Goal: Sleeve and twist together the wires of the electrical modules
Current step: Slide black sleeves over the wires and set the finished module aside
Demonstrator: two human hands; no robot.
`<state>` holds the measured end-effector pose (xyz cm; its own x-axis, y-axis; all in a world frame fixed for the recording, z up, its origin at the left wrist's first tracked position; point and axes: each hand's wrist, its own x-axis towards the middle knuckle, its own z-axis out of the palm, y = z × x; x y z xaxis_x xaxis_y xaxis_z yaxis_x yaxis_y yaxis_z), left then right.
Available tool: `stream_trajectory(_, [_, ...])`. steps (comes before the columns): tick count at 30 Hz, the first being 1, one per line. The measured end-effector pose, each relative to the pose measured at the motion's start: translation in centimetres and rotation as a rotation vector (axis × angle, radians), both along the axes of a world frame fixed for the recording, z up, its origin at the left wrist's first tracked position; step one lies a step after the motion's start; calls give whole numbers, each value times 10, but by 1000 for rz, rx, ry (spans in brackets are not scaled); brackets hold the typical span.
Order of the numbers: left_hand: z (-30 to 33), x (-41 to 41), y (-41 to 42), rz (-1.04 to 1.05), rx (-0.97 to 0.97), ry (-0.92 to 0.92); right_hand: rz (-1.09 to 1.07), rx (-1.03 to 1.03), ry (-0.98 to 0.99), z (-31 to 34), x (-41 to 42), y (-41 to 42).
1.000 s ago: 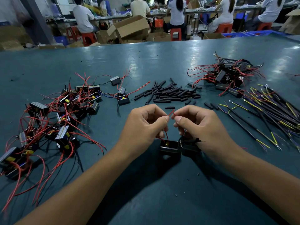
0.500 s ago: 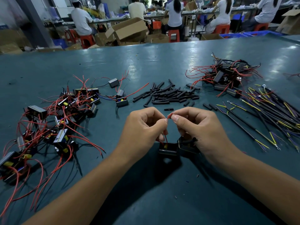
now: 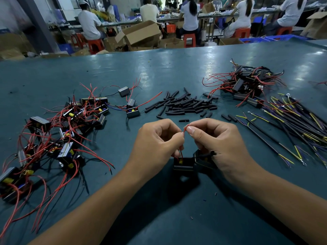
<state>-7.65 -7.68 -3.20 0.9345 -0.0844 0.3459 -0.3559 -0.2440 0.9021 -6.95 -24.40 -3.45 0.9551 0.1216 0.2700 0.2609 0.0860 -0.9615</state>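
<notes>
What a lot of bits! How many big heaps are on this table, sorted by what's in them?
Boxes with red wires: 2 heaps, one on the left, one at the far right
Short black tubes: 1 heap
Black and yellow cables: 1 heap
Total: 4 heaps

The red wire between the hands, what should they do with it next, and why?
Probably keep twisting. The left hand and right hand both pinch the red wire just above two small modules. No black sleeve shows on the pinched bit, and the sleeves lie loose beyond.
</notes>
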Motion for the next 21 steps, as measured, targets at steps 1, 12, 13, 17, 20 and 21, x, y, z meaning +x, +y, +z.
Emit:
stream_trajectory(1, [0,0,0,0,2,2,-3,0,-3,0,0,0])
stream_trajectory(12, [5,-5,-3,23,66,-15,-1,-14,-42,-1,2,-1])
stream_trajectory(13, [7,-6,-3,28,92,-36,1,-20,-55,-1,2,-1])
stream_trajectory(17, [18,-8,1,85,162,-189,6,-56,-128,0,1,-3])
stream_trajectory(20, [31,-6,5,78,348,-335,18,-112,-168,2,-2,-3])
stream_trajectory(21, [34,-6,6,62,446,-376,28,-114,-175,2,-3,-4])
